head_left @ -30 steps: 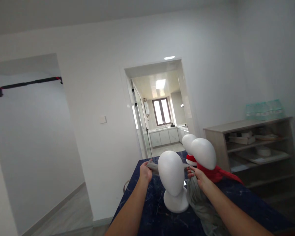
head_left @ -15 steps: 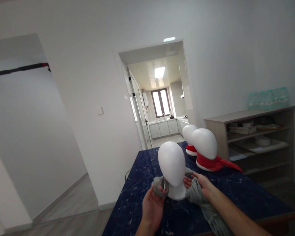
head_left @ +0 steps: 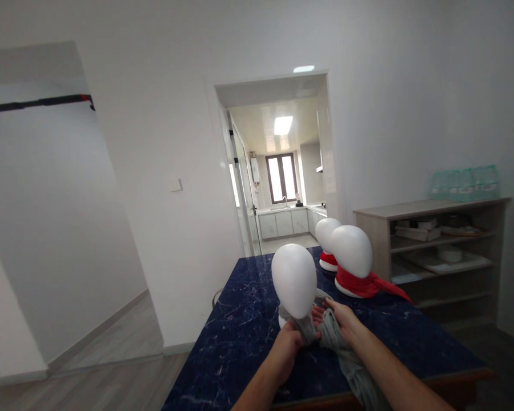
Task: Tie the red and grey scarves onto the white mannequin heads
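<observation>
Left hand (head_left: 291, 341) and right hand (head_left: 339, 319) pinch the grey scarf (head_left: 356, 374) on the near side of the white head (head_left: 293, 279), apparently so neither side slips.

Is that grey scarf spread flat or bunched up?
Bunched up: the grey scarf shows gathered folds below the right hand.

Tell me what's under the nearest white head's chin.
A gray scarf crosses there, gripped by the left hand and touching the right hand. A sliver of white base shows; the neck is covered.
</observation>
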### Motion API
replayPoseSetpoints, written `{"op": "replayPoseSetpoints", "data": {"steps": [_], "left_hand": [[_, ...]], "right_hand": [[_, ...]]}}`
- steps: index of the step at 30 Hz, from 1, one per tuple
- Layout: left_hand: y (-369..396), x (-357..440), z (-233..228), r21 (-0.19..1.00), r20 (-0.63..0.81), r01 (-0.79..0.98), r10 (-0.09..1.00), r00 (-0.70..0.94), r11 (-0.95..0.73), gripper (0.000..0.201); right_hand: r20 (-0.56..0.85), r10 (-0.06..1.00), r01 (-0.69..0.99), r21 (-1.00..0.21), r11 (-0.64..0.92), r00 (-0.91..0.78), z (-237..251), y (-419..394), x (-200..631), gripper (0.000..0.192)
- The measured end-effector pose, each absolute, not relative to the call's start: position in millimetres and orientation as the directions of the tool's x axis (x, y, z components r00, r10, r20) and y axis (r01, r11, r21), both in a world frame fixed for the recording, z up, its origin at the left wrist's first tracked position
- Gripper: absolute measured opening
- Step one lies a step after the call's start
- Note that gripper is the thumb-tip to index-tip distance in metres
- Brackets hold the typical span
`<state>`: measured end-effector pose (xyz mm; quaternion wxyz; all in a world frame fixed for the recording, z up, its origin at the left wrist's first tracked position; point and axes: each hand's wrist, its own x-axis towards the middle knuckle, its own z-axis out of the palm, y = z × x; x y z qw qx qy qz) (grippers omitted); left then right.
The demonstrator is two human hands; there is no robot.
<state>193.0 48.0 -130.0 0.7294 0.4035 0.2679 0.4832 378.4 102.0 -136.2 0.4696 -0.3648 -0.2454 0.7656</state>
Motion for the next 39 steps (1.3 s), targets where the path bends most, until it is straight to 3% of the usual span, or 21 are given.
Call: {"op": "replayPoseSetpoints", "data": {"steps": [5,9,12,17,22,28,35,39], "left_hand": [[36,196,-127,0.877,0.030,-0.461,0.944,0.329,0.133,0.037],[34,195,-125,0.914,0.009,-0.392,0.963,0.271,0.102,0.034],[35,193,-125,0.919,0.000,-0.381,0.967,0.255,0.101,0.035],[34,195,-125,0.897,-0.003,-0.434,0.980,0.198,0.090,0.030],[34,198,-126,0.840,-0.010,-0.532,0.984,0.176,0.103,0.041],[34,194,-138,0.862,0.028,-0.506,0.992,0.126,0.040,0.063],[30,192,-142,0.879,0.069,-0.476,0.991,0.113,-0.007,0.059],[28,189,-141,0.894,0.096,-0.447,0.984,0.152,-0.018,0.055]], "right_hand": [[-0.237,0.968,-0.395,-0.884,-0.252,-0.087,-136,82,381,0.014],[-0.049,0.996,-0.105,-0.994,-0.041,0.079,-130,67,394,0.035],[0.194,0.954,0.193,-0.970,0.151,0.230,-121,56,405,0.036],[0.461,0.842,0.361,-0.864,0.352,0.281,-115,37,390,0.022],[0.420,0.895,0.517,-0.805,0.292,0.149,-122,29,352,0.003],[0.426,0.901,0.527,-0.787,0.320,0.089,-130,34,338,0.016],[0.446,0.895,0.612,-0.711,0.345,0.014,-133,30,329,0.038],[0.451,0.893,0.663,-0.668,0.338,-0.001,-133,24,323,0.032]]}}
